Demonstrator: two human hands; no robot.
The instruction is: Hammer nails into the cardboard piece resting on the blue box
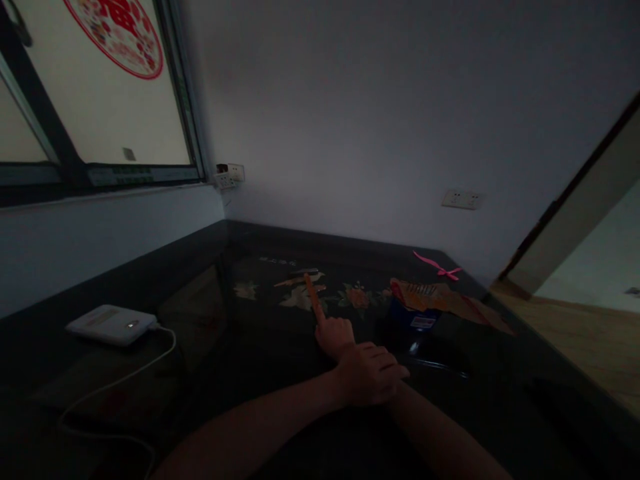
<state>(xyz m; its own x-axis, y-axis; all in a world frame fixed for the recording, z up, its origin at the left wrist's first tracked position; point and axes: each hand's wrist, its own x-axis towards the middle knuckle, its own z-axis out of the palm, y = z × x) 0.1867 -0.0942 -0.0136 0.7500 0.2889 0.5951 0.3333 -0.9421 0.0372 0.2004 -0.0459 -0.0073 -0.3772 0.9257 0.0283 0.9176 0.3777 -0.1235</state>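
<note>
My right hand (336,337) is closed round the near end of a slim orange-brown stick (314,298), which points away from me over the dark tabletop. Across my right wrist lies my left hand (369,375), its fingers wrapped over it. Just beyond the stick's far tip is a small dark, shiny elongated object (303,273); its kind is too dim to make out. Beside it lies a thin, light-brown pointed piece (287,283). Printed flowers (357,297) show on the table surface around these things.
A blue box (413,317) stands right of my hands, with brown paper (445,300) over it. Behind lies a pink ribbon (441,270). At left is a white power bank (113,325) with a white cable (120,381). A wall (340,133) borders the far table edge.
</note>
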